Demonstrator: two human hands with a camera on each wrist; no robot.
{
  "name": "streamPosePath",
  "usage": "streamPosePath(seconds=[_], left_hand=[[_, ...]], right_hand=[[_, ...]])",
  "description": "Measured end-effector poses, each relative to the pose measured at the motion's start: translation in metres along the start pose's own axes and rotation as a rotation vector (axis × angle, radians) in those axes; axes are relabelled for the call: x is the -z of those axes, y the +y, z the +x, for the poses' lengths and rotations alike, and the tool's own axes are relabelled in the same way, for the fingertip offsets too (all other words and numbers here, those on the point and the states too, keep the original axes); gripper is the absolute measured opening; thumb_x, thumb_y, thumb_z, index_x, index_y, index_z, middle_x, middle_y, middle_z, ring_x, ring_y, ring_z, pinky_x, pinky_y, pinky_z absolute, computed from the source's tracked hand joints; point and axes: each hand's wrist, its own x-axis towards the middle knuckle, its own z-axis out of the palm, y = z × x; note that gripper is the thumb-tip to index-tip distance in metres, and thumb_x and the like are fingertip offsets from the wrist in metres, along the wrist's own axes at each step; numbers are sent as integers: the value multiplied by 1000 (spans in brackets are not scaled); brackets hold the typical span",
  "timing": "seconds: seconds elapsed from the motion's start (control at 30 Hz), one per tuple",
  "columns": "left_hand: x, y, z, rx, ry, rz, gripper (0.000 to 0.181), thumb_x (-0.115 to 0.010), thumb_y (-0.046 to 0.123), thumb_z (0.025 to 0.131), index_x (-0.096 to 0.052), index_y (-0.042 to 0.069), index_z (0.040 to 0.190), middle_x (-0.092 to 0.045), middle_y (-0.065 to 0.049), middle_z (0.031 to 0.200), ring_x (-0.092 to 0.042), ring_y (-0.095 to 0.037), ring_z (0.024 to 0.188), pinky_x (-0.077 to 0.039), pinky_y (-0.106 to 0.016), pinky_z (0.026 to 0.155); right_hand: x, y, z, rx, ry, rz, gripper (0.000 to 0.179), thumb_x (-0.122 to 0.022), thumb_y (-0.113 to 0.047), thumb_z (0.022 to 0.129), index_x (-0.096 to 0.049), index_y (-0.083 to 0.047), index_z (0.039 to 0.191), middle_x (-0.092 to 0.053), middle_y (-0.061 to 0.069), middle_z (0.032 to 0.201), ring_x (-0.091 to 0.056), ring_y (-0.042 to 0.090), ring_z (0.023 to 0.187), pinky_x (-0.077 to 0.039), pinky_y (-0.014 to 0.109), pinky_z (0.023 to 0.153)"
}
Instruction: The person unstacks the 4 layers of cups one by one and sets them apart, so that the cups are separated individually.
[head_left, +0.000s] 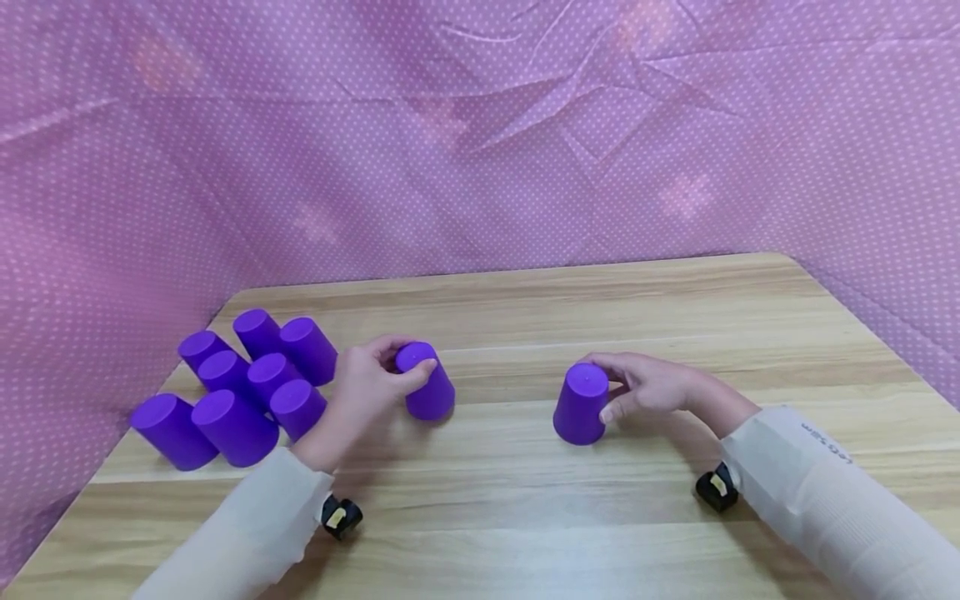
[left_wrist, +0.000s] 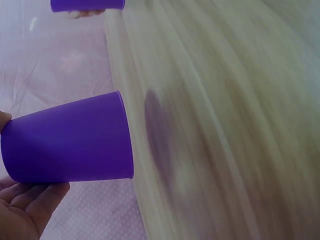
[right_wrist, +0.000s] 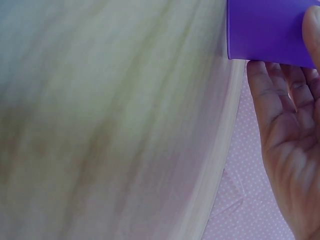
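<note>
My left hand (head_left: 366,385) grips an upside-down purple cup (head_left: 432,390) near its closed end, thumb on one side and fingers on the other. In the left wrist view this cup (left_wrist: 70,140) appears slightly raised, its shadow apart from the rim. To the right, my right hand (head_left: 651,385) holds a second upside-down purple cup (head_left: 579,408) between thumb and fingers. The right wrist view shows only part of that cup (right_wrist: 270,31), with fingers (right_wrist: 265,92) along its side. Whether its rim touches the table I cannot tell.
Several more purple cups (head_left: 236,425) stand upside down in a cluster at the left of the wooden table (head_left: 510,508). A pink dotted cloth (head_left: 480,183) hangs behind and around the table. Small black devices (head_left: 717,487) are strapped at both wrists.
</note>
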Motion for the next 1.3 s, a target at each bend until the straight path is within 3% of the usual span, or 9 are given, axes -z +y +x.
streamPosePath(seconds=[0.2,0.5,0.63,0.93,1.3], left_hand=[[14,-5,-4,34,43,106,35,-75,27,75,-69,8,103,-70,-9,98,-66,-20,91,-54,-35,81],[26,-13,-11,2,108,193,35,-74,28,76,-69,6,103,-70,-12,97,-66,-24,90,-55,-39,78],[30,-17,-12,24,110,198,36,-73,28,78,-68,5,105,-70,-14,98,-66,-26,91,-54,-40,80],[39,-22,-17,66,105,219,40,-71,31,79,-66,3,107,-69,-17,99,-66,-28,91,-55,-43,80],[45,-25,-20,96,118,251,45,-69,32,81,-63,0,112,-67,-19,103,-65,-31,93,-54,-45,82]], right_hand=[[0,0,0,0,2,1,58,-70,-10,79,-41,2,129,-56,15,121,-55,11,111,-43,27,99],[-1,0,0,1,0,5,58,-70,-9,79,-41,2,129,-56,15,122,-55,11,112,-42,29,100],[-1,0,-1,-3,1,-3,59,-70,-10,79,-41,2,129,-57,15,122,-55,10,112,-42,28,100],[-1,-2,0,-17,12,-9,60,-71,-10,78,-41,2,129,-57,15,121,-55,10,110,-38,51,101],[-1,0,0,-4,13,-17,59,-71,-10,78,-42,2,129,-56,15,121,-56,9,110,-44,24,97]])
